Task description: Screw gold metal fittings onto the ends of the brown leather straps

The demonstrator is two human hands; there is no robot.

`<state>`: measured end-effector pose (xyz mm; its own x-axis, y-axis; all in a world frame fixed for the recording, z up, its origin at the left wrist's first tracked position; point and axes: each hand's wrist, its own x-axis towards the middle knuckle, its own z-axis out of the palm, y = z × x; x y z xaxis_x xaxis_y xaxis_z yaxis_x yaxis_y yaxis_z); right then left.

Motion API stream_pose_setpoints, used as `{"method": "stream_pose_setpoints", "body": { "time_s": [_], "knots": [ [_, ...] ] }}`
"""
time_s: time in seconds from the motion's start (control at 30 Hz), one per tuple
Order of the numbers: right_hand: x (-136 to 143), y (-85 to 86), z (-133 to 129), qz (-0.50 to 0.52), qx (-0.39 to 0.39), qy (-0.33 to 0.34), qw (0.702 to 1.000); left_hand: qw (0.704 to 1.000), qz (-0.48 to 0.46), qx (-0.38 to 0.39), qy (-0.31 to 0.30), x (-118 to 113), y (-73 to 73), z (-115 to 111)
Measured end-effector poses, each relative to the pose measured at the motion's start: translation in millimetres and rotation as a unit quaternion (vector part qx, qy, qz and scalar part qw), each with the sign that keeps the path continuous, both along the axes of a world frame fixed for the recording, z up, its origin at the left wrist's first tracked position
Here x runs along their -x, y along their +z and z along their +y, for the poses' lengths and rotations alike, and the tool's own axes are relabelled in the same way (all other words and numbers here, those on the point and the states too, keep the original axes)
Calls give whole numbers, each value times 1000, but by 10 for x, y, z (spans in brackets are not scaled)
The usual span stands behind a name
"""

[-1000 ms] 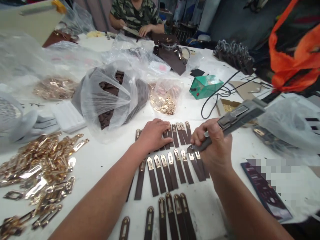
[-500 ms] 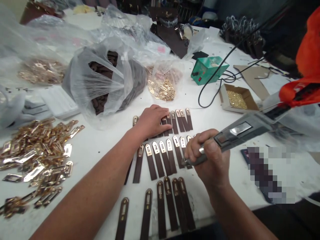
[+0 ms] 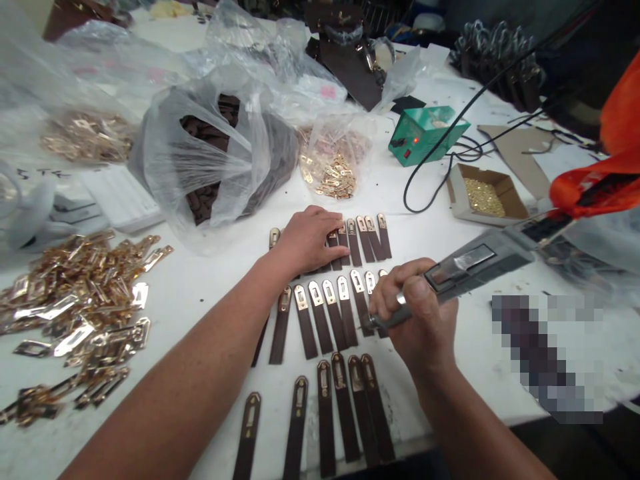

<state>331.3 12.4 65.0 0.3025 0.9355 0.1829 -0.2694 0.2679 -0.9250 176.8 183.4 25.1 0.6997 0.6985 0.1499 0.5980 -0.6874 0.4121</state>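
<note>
My left hand lies over the back row of brown leather straps with gold metal plates, thumb apart from the fingers; some straps under it are hidden. My right hand is wrapped around a grey electric screwdriver, tip pointing left and down. The tip is beside a plated strap at the right of the middle row; I cannot tell whether it touches. Nearer to me lies a front row of straps, each with a plate at its far end.
A heap of loose gold plates covers the left. Behind are a plastic bag of brown pieces, a bag of small gold parts, a green power box with cable, and a carton of gold bits. Orange ribbon hangs at right.
The view has shifted slightly, so the table things sit a little further right. A red light now shows on the green box. Both hands keep nearly the same pose.
</note>
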Motion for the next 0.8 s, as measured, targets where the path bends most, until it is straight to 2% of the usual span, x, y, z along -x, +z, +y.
{"method": "stream_pose_setpoints", "body": {
  "time_s": [0.8],
  "knots": [
    [13,24,-15,-17,-24,13,999,1000,9,-9,8,-2,19,-11]
  ]
}}
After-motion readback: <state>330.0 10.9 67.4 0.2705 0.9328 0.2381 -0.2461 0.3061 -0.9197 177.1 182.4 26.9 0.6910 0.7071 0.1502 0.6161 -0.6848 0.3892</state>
